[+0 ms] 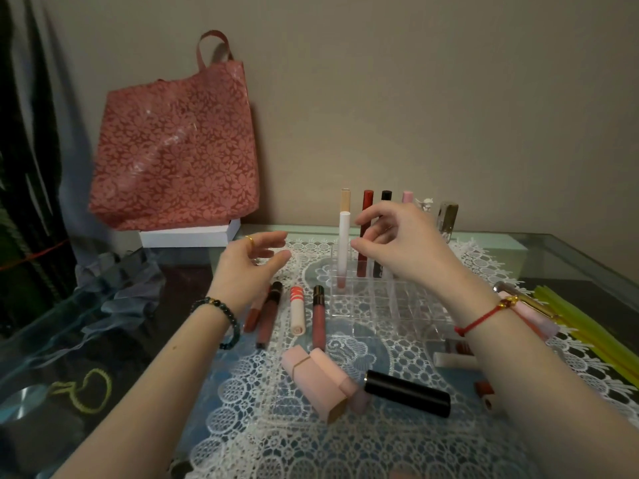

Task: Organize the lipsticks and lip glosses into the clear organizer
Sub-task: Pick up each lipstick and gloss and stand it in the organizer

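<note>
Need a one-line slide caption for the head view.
Left hand and right hand hover near upright tubes in the clear organizer; other lipsticks lie loose on the lace mat.

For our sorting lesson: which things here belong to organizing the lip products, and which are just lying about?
Job: clear organizer, white-capped lip gloss standing in it, striped-cap tube, pink lipstick, black lipstick.
Lying about: floral tote bag, white box, yellow strips.

Dark bead bracelet, gold ring, red cord bracelet worn.
</note>
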Demonstrator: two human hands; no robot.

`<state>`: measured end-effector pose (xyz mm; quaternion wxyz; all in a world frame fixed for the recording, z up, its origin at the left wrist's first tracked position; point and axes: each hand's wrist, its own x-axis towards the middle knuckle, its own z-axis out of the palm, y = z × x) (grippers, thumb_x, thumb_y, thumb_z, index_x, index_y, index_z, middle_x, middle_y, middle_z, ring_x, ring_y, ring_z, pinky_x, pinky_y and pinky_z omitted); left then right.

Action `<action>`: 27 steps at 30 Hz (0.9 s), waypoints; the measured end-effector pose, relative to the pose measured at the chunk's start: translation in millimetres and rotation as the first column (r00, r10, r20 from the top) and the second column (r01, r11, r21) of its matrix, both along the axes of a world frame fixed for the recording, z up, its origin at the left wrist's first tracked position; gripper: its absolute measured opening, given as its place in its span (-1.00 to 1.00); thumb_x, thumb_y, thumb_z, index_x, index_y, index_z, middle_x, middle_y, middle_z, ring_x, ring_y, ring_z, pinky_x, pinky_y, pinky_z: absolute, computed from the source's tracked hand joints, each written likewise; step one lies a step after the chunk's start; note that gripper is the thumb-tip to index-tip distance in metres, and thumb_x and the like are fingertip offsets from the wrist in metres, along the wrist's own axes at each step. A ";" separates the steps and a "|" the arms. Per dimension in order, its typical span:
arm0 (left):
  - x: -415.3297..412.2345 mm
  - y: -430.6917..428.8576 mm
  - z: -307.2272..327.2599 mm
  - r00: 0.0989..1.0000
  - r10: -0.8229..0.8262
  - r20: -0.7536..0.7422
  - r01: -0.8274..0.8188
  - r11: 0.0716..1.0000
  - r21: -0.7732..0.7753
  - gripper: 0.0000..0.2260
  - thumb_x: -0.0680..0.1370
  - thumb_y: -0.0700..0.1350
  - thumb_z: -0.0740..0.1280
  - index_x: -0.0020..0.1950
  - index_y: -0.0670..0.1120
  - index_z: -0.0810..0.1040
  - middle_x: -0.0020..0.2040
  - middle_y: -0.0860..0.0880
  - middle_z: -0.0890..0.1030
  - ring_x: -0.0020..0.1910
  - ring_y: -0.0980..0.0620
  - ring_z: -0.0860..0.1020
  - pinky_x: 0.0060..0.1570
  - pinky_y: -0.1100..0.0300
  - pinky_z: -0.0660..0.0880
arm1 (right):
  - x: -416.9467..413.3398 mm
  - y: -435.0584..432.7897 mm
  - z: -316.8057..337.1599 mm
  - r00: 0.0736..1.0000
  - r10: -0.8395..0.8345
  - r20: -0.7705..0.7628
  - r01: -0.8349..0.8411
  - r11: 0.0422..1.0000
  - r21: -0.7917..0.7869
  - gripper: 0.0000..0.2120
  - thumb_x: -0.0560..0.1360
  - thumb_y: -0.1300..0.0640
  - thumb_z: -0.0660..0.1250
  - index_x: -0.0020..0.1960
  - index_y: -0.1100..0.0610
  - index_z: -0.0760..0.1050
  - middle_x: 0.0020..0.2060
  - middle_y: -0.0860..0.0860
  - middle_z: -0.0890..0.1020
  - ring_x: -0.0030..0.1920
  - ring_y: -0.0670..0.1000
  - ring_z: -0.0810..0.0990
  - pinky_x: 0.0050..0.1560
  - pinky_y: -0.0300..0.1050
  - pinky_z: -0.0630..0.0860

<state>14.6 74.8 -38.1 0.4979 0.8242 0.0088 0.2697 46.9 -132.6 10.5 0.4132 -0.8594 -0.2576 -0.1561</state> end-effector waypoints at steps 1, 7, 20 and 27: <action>-2.9 4.5 -0.9 1.000 0.010 -0.011 -0.010 1.000 -0.001 -0.81 0.45 -0.11 0.38 0.06 0.01 0.57 -0.03 0.10 0.61 -0.05 0.18 0.54 -0.07 0.35 0.43 | -3.4 2.6 1.6 1.000 0.010 0.016 -0.010 1.000 0.000 -0.80 0.37 0.11 0.44 -0.03 -0.01 0.51 -0.28 -0.09 0.58 -0.29 -0.17 0.54 -0.21 -0.32 0.49; -17.4 17.8 -14.7 0.992 0.084 -0.092 -0.077 0.994 0.084 -0.84 0.45 -0.04 0.38 0.02 0.07 0.56 -0.13 0.19 0.58 -0.25 0.23 0.49 -0.19 0.34 0.41 | -20.4 22.5 -1.3 0.995 0.104 0.000 -0.104 0.993 -0.055 -0.79 0.38 0.11 0.42 -0.01 -0.04 0.50 -0.25 -0.09 0.59 -0.28 -0.17 0.57 -0.27 -0.33 0.54; -13.4 24.0 -31.6 0.966 -0.026 -0.257 0.163 0.832 0.530 -0.58 0.53 -0.23 0.17 0.39 -0.07 0.31 0.34 -0.09 0.42 0.34 -0.02 0.33 0.35 0.04 0.21 | -36.1 65.1 -48.4 0.925 0.273 -0.264 -0.277 0.961 0.022 -0.62 0.35 0.15 0.45 0.08 -0.08 0.40 -0.06 -0.03 0.54 -0.14 -0.08 0.61 -0.13 -0.22 0.57; -3.9 25.6 -32.9 0.956 -0.034 -0.291 0.203 0.792 0.575 -0.55 0.48 -0.11 0.03 0.37 -0.08 0.35 0.36 -0.07 0.39 0.39 0.01 0.26 0.39 0.07 0.11 | -40.4 73.1 -65.4 0.935 0.264 -0.235 -0.291 0.953 -0.084 -0.46 0.23 0.01 0.50 0.10 -0.05 0.31 -0.05 -0.12 0.43 -0.07 -0.12 0.43 -0.09 -0.19 0.47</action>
